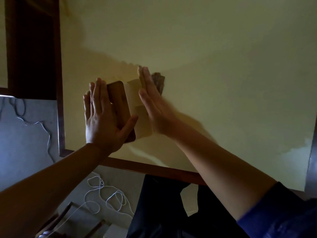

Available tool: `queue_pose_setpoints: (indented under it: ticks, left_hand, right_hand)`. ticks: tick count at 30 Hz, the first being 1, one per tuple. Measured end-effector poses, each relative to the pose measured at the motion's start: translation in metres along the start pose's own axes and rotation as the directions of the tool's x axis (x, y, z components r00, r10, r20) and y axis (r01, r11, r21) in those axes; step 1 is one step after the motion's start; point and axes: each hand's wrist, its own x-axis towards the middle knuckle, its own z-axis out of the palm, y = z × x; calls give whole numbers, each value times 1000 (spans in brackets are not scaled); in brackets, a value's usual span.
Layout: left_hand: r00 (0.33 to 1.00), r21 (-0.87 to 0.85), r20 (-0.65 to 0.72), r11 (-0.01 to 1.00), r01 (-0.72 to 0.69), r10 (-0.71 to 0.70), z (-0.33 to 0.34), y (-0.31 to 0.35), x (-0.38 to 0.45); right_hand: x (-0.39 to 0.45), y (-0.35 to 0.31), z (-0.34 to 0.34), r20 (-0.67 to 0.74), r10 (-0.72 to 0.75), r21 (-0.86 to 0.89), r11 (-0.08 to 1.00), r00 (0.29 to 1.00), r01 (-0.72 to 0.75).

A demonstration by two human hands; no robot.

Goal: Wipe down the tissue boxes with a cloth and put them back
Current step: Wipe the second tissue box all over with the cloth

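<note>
I have the tissue box (135, 107) between my two hands on the pale worktop (223, 83), near its left edge; my left hand (103, 117) lies flat against the dark wooden end of the box, fingers straight and together, thumb spread along the lower edge; my right hand (152, 103) stands flat against the opposite side, fingers straight, palm pressing inward; neither hand curls round anything, so the box is only squeezed between two open palms; behind my right hand a brownish crumpled shape (158, 81) shows, perhaps the cloth, though it is too blurred to say; I judge the box stiff and fairly light, its wooden faces smooth and likely to slip under flat palms, so even pressure on the two opposite sides, low on the body, seems the safest hold; the paler top face looks thinner, so I would not press there.
</note>
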Motion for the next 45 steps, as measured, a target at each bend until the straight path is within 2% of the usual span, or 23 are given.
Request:
queue_pose_setpoints:
  ticks: [7, 11, 16, 20, 26, 29, 38, 42, 45]
  left_hand:
    - [1000, -5, 9, 1000, -5, 5, 0, 0, 1]
    - [998, 8, 12, 998, -58, 58, 0, -1, 0]
    - [998, 12, 13, 998, -66, 66, 0, -1, 1]
    - [998, 10, 16, 998, -59, 59, 0, 0, 1]
    - [998, 23, 18, 998, -53, 52, 0, 0, 1]
    - [999, 17, 11, 998, -53, 53, -1, 1, 0]
    - [998, 15, 5, 998, -56, 56, 0, 0, 1]
    - [998, 16, 12, 998, -56, 56, 0, -2, 1]
    - [998, 13, 18, 998, -57, 57, 0, -2, 2]
  right_hand:
    - [-79, 19, 13, 69, 17, 110, 994, 997, -24]
    - [-97, 24, 20, 75, 42, 174, 983, 996, -54]
    - [-66, 16, 15, 55, 121, 198, 972, 991, -130]
    - [-17, 5, 6, 1, 52, 173, 984, 999, -51]
    - [22, 3, -2, -27, -15, 43, 999, 1000, 16]
    - [2, 14, 4, -44, -42, 85, 995, 998, 45]
    - [-114, 27, 30, 47, 73, 182, 980, 996, -80]
    - [-114, 22, 30, 67, 108, 227, 966, 992, -120]
    - [-100, 23, 29, 46, 89, 263, 960, 995, -98]
